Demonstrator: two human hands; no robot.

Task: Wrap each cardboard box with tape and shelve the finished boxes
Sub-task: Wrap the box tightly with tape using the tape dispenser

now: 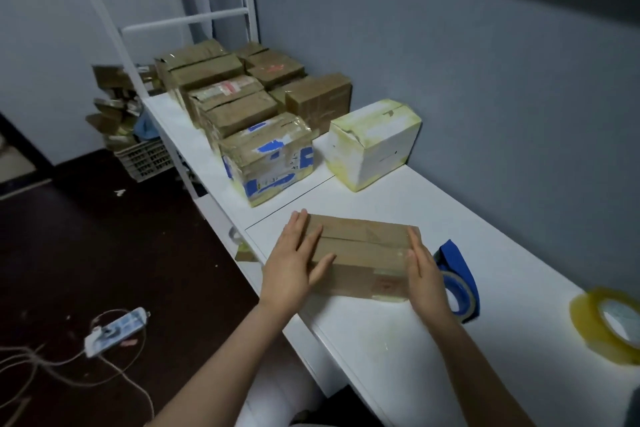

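Note:
A brown cardboard box with clear tape across its top lies on the white table in front of me. My left hand rests flat on its left end, fingers spread over the top. My right hand presses against its right end, fingers straight. The box sits between both palms. Just right of it stands a blue tape dispenser, partly behind my right hand. A roll of yellowish clear tape lies at the table's right edge.
Several taped boxes crowd the far left of the table, among them a blue-marked one and a white one. A grey wall runs along the right. On the dark floor lie a power strip with cables and a crate of cardboard.

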